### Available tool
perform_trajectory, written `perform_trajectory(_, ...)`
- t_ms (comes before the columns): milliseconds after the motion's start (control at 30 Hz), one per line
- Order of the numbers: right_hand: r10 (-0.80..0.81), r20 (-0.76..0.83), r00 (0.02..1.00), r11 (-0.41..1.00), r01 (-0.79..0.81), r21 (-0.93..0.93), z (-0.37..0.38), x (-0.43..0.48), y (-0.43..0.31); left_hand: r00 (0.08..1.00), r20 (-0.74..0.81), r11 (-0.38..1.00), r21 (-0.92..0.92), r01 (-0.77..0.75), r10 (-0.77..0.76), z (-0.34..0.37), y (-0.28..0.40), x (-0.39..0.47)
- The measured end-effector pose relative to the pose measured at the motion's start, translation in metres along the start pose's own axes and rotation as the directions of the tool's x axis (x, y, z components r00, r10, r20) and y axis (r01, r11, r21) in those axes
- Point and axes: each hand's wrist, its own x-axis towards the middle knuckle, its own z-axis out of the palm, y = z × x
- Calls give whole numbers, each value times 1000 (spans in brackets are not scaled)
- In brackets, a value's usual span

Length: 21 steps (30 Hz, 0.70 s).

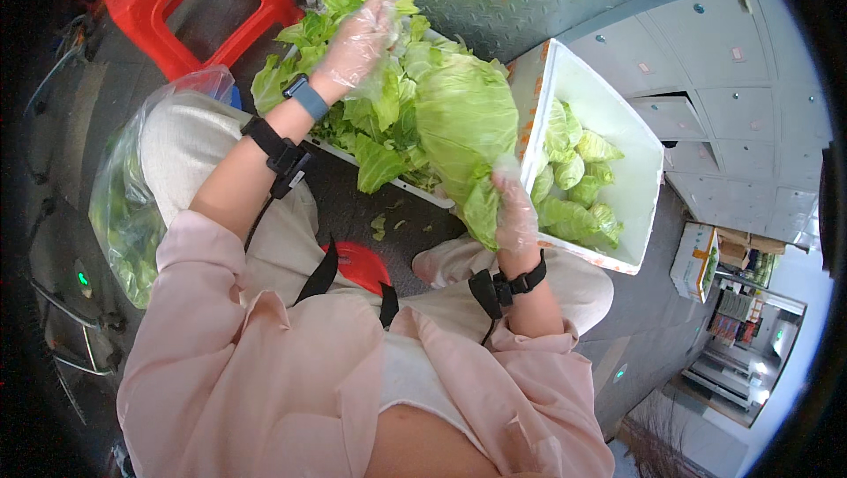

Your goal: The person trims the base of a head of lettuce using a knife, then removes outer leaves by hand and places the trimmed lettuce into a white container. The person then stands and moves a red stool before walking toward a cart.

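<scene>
In a clear plastic glove, my right hand (pixel 516 213) grips the lower end of a large pale-green cabbage (pixel 466 120). The cabbage lies over the right part of a white tray (pixel 354 155) heaped with loose leaves (pixel 380 163). My left hand (pixel 364 41), also gloved, is curled above the leaves at the tray's far left; whether its fingers pinch a leaf cannot be made out. To the right, a white foam box (pixel 595 256) holds several pointed cabbages (pixel 569 170).
A red plastic stool (pixel 159 34) stands at the upper left. A clear bag of green vegetables (pixel 126 226) rests beside my left knee. Leaf scraps (pixel 378 226) lie on the dark floor below the tray. Grey lockers (pixel 714 47) and a carton (pixel 691 263) are at the right.
</scene>
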Motion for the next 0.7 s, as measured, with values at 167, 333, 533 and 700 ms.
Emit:
perform_trajectory(167,68,-14,998,989,-65,134,-20,0,-3,978,202,601,789,-127,-58,-18,8,1)
perform_trajectory(333,12,81,997,995,-20,99,-22,7,2,964,267,991,125,-36,2,-10,49,-22)
perform_trajectory(533,58,102,993,997,-53,-52,-6,4,2,845,505,984,62,166,-174,-11,67,-24)
perform_trajectory(700,47,81,996,992,-37,-123,1,0,0,828,413,784,331,-525,380,-9,42,-21)
